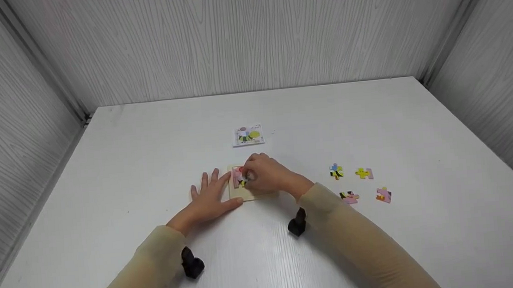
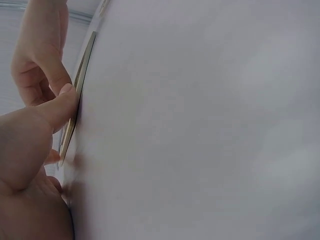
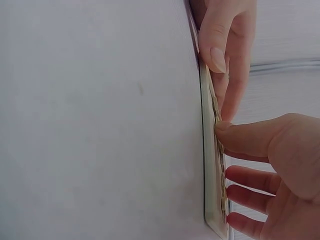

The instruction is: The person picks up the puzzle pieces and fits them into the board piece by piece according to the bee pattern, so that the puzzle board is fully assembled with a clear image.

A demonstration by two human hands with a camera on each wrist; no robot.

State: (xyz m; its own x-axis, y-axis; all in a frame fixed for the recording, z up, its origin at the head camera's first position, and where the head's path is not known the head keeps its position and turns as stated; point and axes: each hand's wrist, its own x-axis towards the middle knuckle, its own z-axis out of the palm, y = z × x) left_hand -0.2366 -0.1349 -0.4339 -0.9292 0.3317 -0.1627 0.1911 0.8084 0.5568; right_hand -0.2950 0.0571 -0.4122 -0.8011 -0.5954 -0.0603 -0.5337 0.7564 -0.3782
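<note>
A small wooden puzzle board [image 1: 238, 195] lies flat on the white table, with pink and multicoloured pieces in its recess. My left hand [image 1: 210, 201] rests on the table at the board's left side, fingers spread, thumb and forefinger touching its edge. Over the recess, my right hand [image 1: 266, 174] pinches a puzzle piece [image 1: 250, 176] that its fingers largely hide. From the right wrist view, the right thumb and fingertips are down on the pieces along the board [image 3: 208, 150]. The left wrist view shows the left thumb on the near edge of the board [image 2: 86, 65].
Beyond the board lies a square picture [image 1: 249, 135] of a bee. Several loose puzzle pieces lie to the right: a blue and yellow piece [image 1: 336, 171], a yellow piece [image 1: 363, 173], a pink and black piece [image 1: 349, 197] and a pink piece [image 1: 384, 195]. Grained panels enclose the table.
</note>
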